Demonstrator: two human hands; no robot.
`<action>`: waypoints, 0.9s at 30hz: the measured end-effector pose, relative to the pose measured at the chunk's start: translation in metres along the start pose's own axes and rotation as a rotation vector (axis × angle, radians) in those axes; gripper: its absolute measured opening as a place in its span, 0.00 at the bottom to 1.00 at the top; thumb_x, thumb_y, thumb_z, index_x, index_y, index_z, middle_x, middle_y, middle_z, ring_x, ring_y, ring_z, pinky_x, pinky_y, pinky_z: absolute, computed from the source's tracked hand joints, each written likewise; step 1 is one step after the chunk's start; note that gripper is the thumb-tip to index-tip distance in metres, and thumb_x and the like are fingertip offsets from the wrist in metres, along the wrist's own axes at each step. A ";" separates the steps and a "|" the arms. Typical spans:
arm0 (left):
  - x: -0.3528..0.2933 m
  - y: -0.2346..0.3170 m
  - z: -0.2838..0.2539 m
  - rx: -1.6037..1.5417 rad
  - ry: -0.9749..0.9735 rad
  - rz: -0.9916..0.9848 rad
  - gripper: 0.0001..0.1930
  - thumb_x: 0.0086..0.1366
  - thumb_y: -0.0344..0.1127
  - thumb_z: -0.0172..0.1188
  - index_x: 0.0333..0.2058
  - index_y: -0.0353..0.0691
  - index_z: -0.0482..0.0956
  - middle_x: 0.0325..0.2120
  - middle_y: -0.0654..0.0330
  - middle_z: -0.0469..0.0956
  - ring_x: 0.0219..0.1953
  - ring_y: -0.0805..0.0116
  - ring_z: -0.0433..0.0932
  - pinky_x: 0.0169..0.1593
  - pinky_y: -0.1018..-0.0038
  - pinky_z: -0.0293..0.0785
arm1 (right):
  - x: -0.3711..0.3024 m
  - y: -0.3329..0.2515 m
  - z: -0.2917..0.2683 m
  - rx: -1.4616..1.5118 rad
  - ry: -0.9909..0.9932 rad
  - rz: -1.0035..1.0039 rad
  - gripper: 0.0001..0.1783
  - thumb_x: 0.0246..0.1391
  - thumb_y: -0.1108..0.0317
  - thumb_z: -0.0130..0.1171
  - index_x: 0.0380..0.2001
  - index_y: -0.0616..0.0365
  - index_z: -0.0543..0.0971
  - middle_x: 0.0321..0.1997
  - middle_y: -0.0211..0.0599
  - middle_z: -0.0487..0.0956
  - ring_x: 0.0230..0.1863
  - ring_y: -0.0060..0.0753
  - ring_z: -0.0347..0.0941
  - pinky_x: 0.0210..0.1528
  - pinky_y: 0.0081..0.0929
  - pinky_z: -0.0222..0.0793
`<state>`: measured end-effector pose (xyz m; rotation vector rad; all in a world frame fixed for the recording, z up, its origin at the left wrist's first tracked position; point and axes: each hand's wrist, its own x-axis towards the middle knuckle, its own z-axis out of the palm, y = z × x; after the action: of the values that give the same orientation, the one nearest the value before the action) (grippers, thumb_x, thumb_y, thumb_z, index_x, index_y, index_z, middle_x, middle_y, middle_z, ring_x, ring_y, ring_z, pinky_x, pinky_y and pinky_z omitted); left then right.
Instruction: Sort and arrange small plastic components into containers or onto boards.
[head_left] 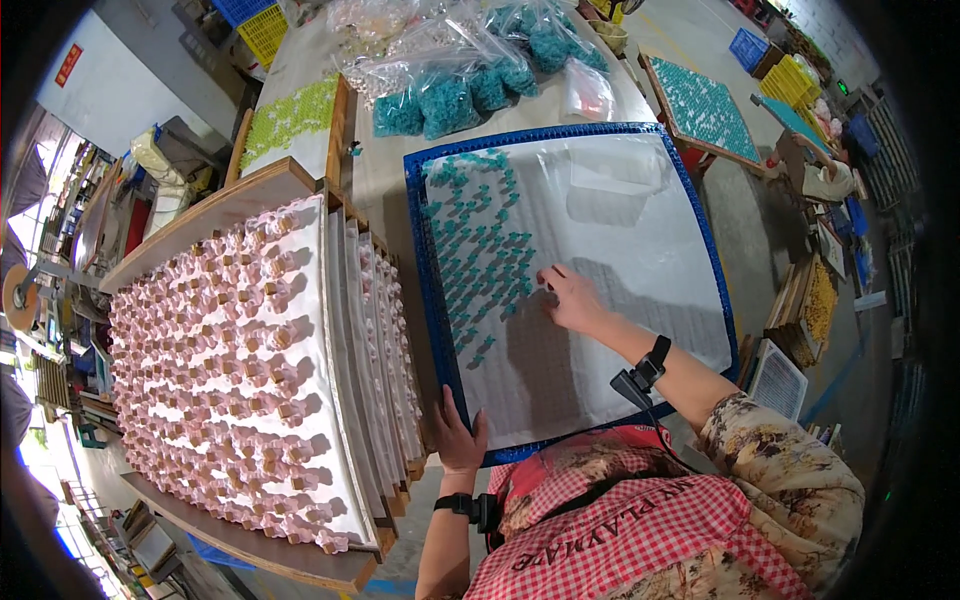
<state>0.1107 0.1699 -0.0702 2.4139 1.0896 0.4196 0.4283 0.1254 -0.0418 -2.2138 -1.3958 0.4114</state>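
Observation:
A blue-rimmed tray [715, 250] lies in front of me, lined with a white sheet under clear film. Rows of small teal pieces [490, 250] cover its left part. My right hand [575, 302] hovers over the tray beside the right end of these rows, thumb and fingertips pinched together. Whatever is in that pinch is too small or hidden to make out. My left hand [460, 437] rests on the tray's near left edge with its fingers stretched out and apart, holding nothing. Both wrists carry dark straps with small boxes.
Left of the tray stands a stack of boards [340, 360], its top one set with pink pieces [210, 330]. Clear bags of teal pieces [450, 100] lie behind the tray. Further boards hold green pieces [295, 120] and teal pieces [705, 105]. Yellow crates [790, 82] stand far right.

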 end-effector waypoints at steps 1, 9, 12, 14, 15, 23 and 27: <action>0.000 0.001 -0.001 0.015 -0.006 0.000 0.37 0.62 0.49 0.56 0.64 0.37 0.54 0.53 0.33 0.63 0.53 0.35 0.66 0.55 0.54 0.66 | 0.001 -0.009 -0.008 0.004 0.045 0.010 0.22 0.44 0.69 0.63 0.45 0.55 0.71 0.41 0.40 0.69 0.40 0.51 0.71 0.37 0.43 0.69; 0.001 0.003 0.001 -0.027 -0.026 -0.022 0.37 0.61 0.49 0.56 0.64 0.38 0.54 0.53 0.33 0.63 0.53 0.35 0.66 0.55 0.53 0.66 | 0.014 -0.008 0.006 -0.070 0.052 -0.066 0.27 0.45 0.70 0.62 0.51 0.55 0.69 0.44 0.42 0.67 0.42 0.49 0.71 0.38 0.43 0.70; 0.001 0.003 0.001 -0.039 -0.019 -0.008 0.38 0.61 0.49 0.56 0.64 0.39 0.54 0.53 0.33 0.63 0.54 0.35 0.66 0.54 0.53 0.67 | 0.016 -0.005 0.010 -0.010 0.094 -0.080 0.27 0.45 0.71 0.62 0.50 0.55 0.69 0.43 0.43 0.67 0.41 0.50 0.71 0.39 0.43 0.70; 0.000 0.001 0.003 -0.003 -0.016 -0.018 0.38 0.61 0.49 0.57 0.64 0.39 0.53 0.53 0.35 0.64 0.53 0.37 0.66 0.55 0.53 0.66 | 0.012 -0.001 0.010 0.040 0.134 -0.102 0.26 0.45 0.71 0.62 0.50 0.55 0.69 0.42 0.42 0.68 0.40 0.51 0.71 0.39 0.43 0.70; 0.000 0.001 0.002 -0.003 -0.018 -0.019 0.38 0.61 0.49 0.57 0.64 0.39 0.53 0.53 0.35 0.64 0.53 0.37 0.66 0.55 0.53 0.66 | 0.008 0.000 0.010 0.075 0.125 -0.081 0.26 0.45 0.71 0.62 0.50 0.54 0.69 0.41 0.42 0.68 0.39 0.50 0.71 0.38 0.43 0.70; 0.003 0.003 -0.004 -0.004 0.010 0.031 0.37 0.61 0.48 0.56 0.64 0.39 0.54 0.52 0.36 0.64 0.54 0.39 0.66 0.56 0.55 0.65 | -0.003 -0.007 0.011 -0.047 0.116 -0.167 0.21 0.49 0.73 0.58 0.49 0.51 0.70 0.39 0.40 0.68 0.37 0.47 0.72 0.32 0.40 0.71; 0.001 0.000 0.001 -0.015 -0.033 -0.020 0.38 0.61 0.49 0.56 0.64 0.39 0.53 0.53 0.35 0.63 0.55 0.38 0.65 0.57 0.54 0.63 | 0.000 0.001 0.014 -0.043 0.169 -0.232 0.18 0.49 0.75 0.55 0.46 0.55 0.72 0.40 0.40 0.69 0.40 0.46 0.71 0.36 0.38 0.71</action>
<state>0.1118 0.1708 -0.0708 2.3866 1.0919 0.3787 0.4218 0.1290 -0.0543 -2.0362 -1.5571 0.1118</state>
